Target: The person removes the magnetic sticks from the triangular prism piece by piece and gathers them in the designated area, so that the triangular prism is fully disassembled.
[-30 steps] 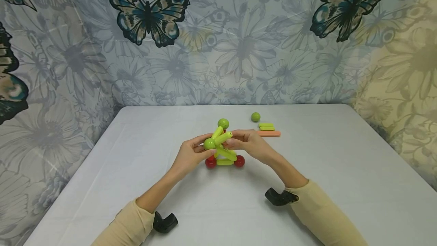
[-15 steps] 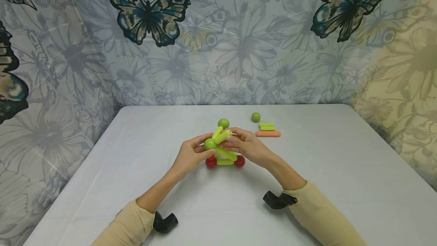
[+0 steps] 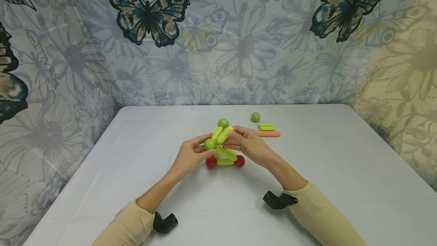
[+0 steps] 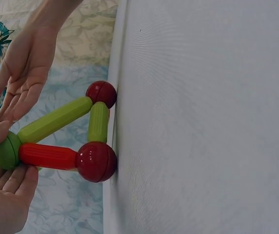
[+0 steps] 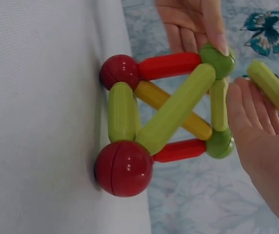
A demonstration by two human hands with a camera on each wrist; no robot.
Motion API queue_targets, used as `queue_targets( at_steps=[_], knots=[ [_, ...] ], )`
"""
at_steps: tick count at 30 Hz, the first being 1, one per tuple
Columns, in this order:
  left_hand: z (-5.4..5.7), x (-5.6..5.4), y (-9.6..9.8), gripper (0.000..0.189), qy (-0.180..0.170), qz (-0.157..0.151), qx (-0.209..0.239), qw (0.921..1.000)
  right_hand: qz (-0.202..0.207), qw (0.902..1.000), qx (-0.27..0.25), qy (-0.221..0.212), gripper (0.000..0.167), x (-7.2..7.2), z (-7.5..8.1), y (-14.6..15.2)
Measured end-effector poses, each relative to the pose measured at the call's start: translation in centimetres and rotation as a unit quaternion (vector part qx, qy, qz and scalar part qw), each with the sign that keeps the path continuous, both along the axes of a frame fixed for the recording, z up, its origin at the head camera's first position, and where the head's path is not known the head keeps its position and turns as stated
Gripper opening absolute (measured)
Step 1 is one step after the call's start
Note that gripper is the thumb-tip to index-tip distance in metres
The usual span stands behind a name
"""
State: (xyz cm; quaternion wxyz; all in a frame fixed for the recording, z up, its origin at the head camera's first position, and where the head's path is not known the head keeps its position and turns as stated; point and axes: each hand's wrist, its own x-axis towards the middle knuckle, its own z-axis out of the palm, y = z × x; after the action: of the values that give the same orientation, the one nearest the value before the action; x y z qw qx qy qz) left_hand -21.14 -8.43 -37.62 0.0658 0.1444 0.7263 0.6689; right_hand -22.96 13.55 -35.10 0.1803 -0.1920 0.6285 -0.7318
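A frame of magnetic rods and balls stands upright on the table. It has dark red balls at the bottom, green balls higher up, and red, yellow and lime rods between them. My left hand holds the near green ball between thumb and fingers, seen also in the left wrist view. With thumb and fingers, my right hand pinches a lime rod at the frame's upper right. In the right wrist view that rod is apart from the green ball. Another green ball tops the frame's far side.
Behind my right hand lie a loose green ball, a pair of short lime rods and a longer orange rod. They rest on the white-covered table, whose back edge meets a patterned cloth.
The lime rod in my right hand has tilted to a steeper angle, and the fingers have shifted along it. My left hand and the frame have stayed in place.
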Motion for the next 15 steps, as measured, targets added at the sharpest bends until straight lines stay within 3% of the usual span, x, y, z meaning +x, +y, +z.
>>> queue_targets(
  at_steps=[6,15],
  knots=[
    [0.03,0.01,-0.02,0.053,-0.004,0.004,-0.001,1.0,-0.041,0.9985,-0.036,0.003,0.047,-0.17,0.23,0.28],
    [0.01,-0.02,0.01,0.052,-0.004,0.008,-0.007,0.9999,-0.083,0.9935,-0.077,-0.015,0.033,-0.56,0.44,0.72]
  ],
)
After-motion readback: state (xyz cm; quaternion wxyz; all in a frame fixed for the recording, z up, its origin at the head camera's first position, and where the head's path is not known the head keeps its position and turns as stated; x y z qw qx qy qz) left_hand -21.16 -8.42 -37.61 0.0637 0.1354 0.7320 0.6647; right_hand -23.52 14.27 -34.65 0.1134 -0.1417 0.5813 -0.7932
